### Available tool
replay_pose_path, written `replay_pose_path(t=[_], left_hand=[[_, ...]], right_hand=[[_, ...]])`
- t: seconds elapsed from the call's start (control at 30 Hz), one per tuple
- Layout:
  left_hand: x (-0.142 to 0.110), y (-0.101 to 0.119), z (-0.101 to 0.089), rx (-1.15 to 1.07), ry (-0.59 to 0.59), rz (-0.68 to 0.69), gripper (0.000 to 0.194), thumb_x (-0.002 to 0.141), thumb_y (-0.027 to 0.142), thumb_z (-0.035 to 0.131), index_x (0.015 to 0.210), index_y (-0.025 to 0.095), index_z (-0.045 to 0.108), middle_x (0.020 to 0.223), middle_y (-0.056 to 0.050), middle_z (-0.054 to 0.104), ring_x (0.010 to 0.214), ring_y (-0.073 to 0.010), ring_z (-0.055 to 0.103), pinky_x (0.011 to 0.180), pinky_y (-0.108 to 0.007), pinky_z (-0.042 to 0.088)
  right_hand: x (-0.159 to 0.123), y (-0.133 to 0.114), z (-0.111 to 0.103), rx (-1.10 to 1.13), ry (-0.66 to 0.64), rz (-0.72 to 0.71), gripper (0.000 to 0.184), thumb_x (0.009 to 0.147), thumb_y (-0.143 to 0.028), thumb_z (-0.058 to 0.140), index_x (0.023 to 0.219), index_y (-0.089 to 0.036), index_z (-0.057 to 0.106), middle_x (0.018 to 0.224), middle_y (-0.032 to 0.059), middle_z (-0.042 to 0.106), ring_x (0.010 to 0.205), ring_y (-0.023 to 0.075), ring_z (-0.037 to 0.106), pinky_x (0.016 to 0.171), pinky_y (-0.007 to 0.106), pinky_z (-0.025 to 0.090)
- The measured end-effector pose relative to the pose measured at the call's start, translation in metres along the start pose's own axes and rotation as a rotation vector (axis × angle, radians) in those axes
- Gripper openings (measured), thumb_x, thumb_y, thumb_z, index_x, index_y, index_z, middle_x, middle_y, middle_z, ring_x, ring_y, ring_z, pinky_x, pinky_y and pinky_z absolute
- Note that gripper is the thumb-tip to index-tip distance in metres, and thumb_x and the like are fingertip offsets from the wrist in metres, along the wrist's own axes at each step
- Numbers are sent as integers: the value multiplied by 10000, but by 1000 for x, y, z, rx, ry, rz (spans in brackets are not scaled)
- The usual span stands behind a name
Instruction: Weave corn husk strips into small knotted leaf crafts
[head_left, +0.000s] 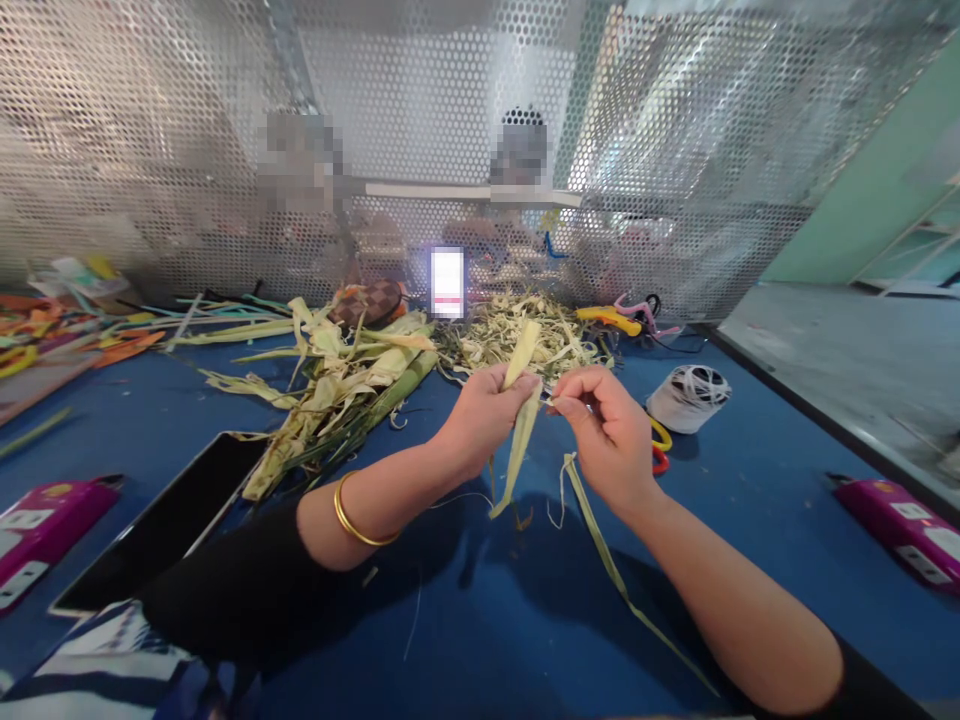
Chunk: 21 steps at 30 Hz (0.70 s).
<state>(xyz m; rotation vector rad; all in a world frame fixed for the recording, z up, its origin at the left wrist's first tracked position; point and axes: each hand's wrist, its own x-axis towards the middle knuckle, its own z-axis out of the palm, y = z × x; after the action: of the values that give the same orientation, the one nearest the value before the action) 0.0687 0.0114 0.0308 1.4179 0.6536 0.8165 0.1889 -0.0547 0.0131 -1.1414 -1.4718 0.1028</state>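
My left hand (pixel 491 410) is closed round a pale green corn husk (pixel 520 450), which sticks out above and below the fingers. Close beside it, my right hand (pixel 607 425) pinches something small and whitish at its fingertips, perhaps a strand, too small to name. Below the right hand a long narrow husk strip (pixel 607 560) lies on the blue table, with a thin thread by its upper end. Partly hidden behind the right hand are the red and yellow handles of a tool (pixel 661 440). A spool of white string (pixel 688 398) stands to their right.
A pile of corn husks (pixel 330 400) lies to the left, with a heap of husk shreds (pixel 525 330) at the back. A black tray (pixel 165 520) and purple power strips (pixel 52 525) lie on the table (pixel 480 640). Behind stands a perforated metal screen (pixel 435 90).
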Motion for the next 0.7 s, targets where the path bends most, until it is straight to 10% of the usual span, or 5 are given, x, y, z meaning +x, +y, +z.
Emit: replay_pose_path(t=[0.7], left_hand=[[16, -4, -11, -90, 180, -7, 220, 823, 172, 500, 610, 163, 446, 437, 88, 310, 373, -29, 230, 405, -177, 189]], right_hand=[[5, -18, -16, 339, -380, 100, 133, 878, -259, 541, 763, -196, 517, 675, -4, 599, 616, 122, 588, 589, 274, 471]])
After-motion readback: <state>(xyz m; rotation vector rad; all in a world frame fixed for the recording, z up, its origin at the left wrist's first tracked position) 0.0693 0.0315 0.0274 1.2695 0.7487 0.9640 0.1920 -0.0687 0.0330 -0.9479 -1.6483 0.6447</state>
